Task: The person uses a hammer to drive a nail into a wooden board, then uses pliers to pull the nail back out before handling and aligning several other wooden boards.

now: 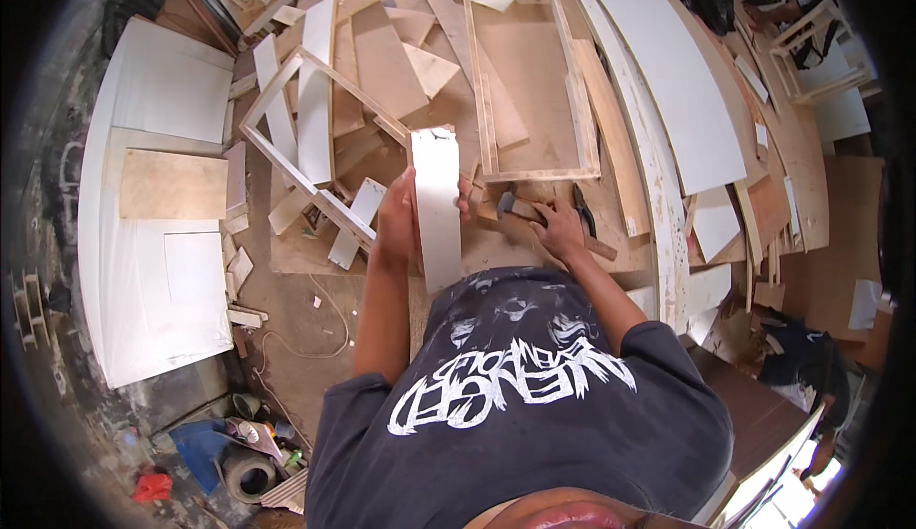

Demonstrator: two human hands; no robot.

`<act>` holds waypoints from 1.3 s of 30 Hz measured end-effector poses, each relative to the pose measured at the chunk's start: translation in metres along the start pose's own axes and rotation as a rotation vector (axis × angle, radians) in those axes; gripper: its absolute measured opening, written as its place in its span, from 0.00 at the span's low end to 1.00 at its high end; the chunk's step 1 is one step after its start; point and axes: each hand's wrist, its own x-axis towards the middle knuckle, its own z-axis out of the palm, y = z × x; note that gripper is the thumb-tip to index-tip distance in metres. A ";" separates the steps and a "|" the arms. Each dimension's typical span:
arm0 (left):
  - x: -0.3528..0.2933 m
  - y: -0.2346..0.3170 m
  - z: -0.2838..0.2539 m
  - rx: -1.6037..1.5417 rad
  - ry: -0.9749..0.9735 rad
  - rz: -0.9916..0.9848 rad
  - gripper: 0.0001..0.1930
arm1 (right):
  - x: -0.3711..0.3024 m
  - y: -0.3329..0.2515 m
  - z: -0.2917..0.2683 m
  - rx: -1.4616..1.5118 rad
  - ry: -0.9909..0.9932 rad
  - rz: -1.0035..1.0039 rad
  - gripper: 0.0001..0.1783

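My left hand [397, 216] is wrapped round a long, narrow white board [438, 207] held in front of my chest. The thumb side lies along its left edge, and fingertips show at its right edge. The board's far end is chipped. To its right, my right hand [561, 231] has its fingers over the wooden handle of a hammer [515, 209] lying on the workbench. Dark-handled pliers [583, 208] rest just beyond that hand. A rectangular wooden frame [487, 119] lies ahead of it, and a second, angled frame [315, 190] lies left of the board.
Offcuts and loose strips [391, 57] cover the far part of the workbench [544, 190]. Long white panels [668, 81] run along the right. At the left stands a large white panel [157, 271] with a plywood piece [174, 185] on it. A cord [329, 352] trails across the floor.
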 end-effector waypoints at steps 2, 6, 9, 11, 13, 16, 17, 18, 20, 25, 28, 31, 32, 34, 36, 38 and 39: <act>-0.006 0.004 0.004 0.023 -0.026 0.059 0.36 | 0.000 0.012 -0.004 -0.072 0.224 0.134 0.30; -0.017 0.002 0.009 -0.087 -0.136 0.103 0.31 | -0.002 0.027 -0.022 -0.251 0.361 0.458 0.35; -0.016 0.001 0.015 -0.065 -0.185 0.110 0.33 | 0.002 0.044 -0.031 -0.222 0.115 0.538 0.38; -0.016 0.002 0.018 -0.039 -0.205 0.119 0.33 | 0.007 0.049 -0.031 -0.066 0.041 0.544 0.30; -0.022 0.004 0.012 0.005 -0.163 0.150 0.34 | 0.020 0.071 -0.014 0.019 0.014 0.501 0.28; -0.011 0.002 0.013 0.007 -0.226 0.138 0.34 | 0.017 0.111 -0.008 0.149 0.026 0.493 0.26; -0.009 0.002 0.014 0.008 -0.238 0.137 0.34 | 0.016 0.118 -0.007 0.195 0.035 0.484 0.25; -0.007 0.001 0.012 0.024 -0.233 0.133 0.34 | 0.013 0.117 -0.007 0.199 0.041 0.488 0.25; -0.013 0.008 0.009 0.048 -0.213 0.148 0.34 | 0.003 0.102 -0.014 0.213 0.190 0.425 0.23; -0.019 0.021 0.010 0.206 -0.197 0.207 0.41 | -0.028 0.031 -0.065 0.605 0.334 0.482 0.16; -0.023 0.024 0.005 0.263 -0.201 0.206 0.45 | -0.035 -0.020 -0.082 1.052 0.443 0.450 0.18; -0.027 0.031 0.009 0.271 -0.185 0.171 0.48 | -0.044 -0.079 -0.096 1.478 0.181 0.678 0.16; -0.028 0.034 0.013 0.271 -0.184 0.167 0.48 | -0.052 -0.102 -0.100 1.479 0.181 0.682 0.16; -0.027 0.040 0.019 0.237 -0.206 0.224 0.50 | -0.065 -0.139 -0.108 1.301 -0.152 0.493 0.18; -0.030 0.042 0.014 0.214 -0.222 0.251 0.50 | -0.065 -0.146 -0.107 1.405 -0.294 0.431 0.20; -0.033 0.043 0.004 0.191 -0.228 0.253 0.50 | -0.063 -0.154 -0.112 1.499 -0.437 0.380 0.22; -0.034 0.045 -0.003 0.289 -0.220 0.299 0.48 | -0.053 -0.162 -0.120 1.481 -0.500 0.328 0.22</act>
